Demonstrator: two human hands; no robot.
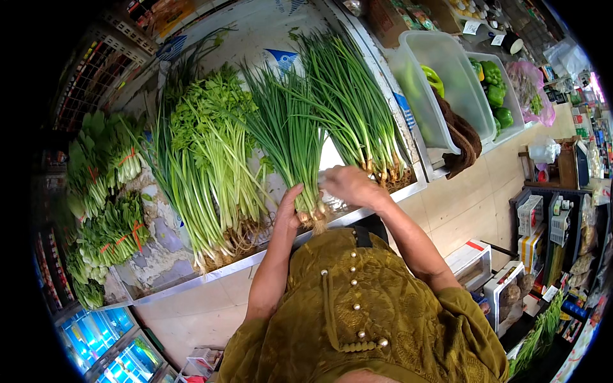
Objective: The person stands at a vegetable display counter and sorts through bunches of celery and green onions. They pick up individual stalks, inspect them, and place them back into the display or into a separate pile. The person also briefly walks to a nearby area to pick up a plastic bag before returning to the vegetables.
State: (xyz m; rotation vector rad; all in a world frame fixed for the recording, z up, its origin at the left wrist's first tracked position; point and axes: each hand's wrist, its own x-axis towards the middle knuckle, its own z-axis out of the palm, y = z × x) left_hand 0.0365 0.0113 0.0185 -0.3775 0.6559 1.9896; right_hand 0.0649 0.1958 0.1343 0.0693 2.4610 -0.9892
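Note:
My left hand (289,210) grips a bunch of spring onions (289,139) from its left side, low down near the white bulbs. The roots hang over the metal edge of the display counter (345,218), close to my body. Just right of the stalks is my right hand (352,186), blurred, so its finger pose and any contact are unclear. A second heap of spring onions (354,105) lies to the right, roots towards me. To the left are leafy Chinese celery (218,124) and more long white-stemmed greens (191,206).
Leafy greens tied with orange bands (119,239) lie at the far left. A clear plastic bin (455,86) with a brown cloth (457,129) over its rim stands right, beside green bell peppers (493,81). Stocked shelving (550,230) stands across the tiled floor (459,206).

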